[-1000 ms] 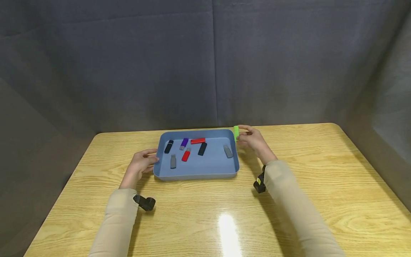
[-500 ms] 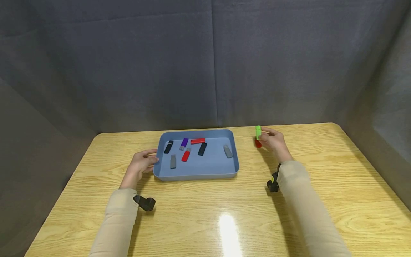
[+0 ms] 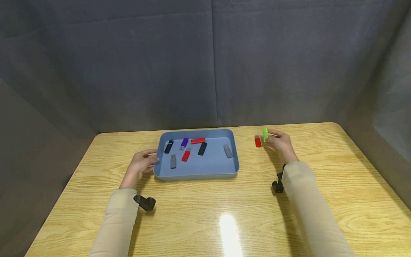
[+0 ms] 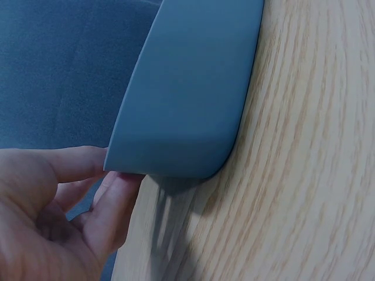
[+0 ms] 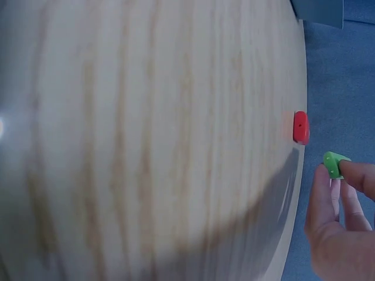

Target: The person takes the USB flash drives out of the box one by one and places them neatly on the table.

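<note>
Between the thumb and fingers of my right hand (image 3: 281,143) is a light green USB stick (image 3: 265,135), raised over the table's back right. Just left of it, a red USB stick (image 3: 258,141) with a clear cap end lies on the wood; the right wrist view shows the green stick (image 5: 334,164) beside the red one (image 5: 301,127). My left hand (image 3: 141,162) pinches the left wall of a blue-grey tray (image 3: 196,176), its fingertips at the rim in the left wrist view. Inside lie several USB sticks: black, grey, red and a purple one (image 3: 184,144).
The wooden table (image 3: 192,214) carries the tray near its back edge. Grey cloth (image 3: 160,71) hangs close behind it and at both sides. A black wrist camera (image 3: 145,202) juts out from the left sleeve.
My right hand has carried the green USB stick from the tray's right rim rightward across the table, uncovering the red stick lying there. The left hand and tray have stayed put.
</note>
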The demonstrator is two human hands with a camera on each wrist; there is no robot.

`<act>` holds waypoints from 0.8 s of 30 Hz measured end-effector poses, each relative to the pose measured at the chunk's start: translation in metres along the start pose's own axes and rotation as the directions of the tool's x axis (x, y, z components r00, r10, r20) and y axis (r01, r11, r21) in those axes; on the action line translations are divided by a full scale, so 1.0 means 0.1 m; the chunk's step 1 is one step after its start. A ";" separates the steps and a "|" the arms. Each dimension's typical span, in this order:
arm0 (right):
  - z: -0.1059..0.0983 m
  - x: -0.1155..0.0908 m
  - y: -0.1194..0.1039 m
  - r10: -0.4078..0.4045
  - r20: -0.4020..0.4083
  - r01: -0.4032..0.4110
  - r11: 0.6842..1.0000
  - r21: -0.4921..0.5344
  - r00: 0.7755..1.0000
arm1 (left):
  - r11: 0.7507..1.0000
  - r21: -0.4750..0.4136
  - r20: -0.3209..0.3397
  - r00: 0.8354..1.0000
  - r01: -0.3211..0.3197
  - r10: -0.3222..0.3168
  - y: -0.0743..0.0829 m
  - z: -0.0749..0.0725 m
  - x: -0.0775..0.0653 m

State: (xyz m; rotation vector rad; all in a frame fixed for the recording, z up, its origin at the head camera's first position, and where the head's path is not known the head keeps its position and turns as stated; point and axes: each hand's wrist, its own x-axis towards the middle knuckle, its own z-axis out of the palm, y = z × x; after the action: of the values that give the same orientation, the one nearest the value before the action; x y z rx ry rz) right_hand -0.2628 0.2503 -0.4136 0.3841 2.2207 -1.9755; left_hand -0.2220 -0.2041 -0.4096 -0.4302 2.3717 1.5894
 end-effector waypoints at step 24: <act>-0.06 0.05 0.09 0.075 -0.092 -0.084 0.991 -0.099 0.993 | 1.000 -0.006 -0.004 1.000 0.014 -0.014 0.01 0.01 -0.01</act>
State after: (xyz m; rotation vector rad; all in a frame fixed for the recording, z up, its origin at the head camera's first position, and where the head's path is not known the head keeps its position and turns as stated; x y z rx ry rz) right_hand -0.2646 0.2576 -0.4228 0.5473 2.3101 -1.8291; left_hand -0.2217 -0.2024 -0.4085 -0.4504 2.3629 1.5910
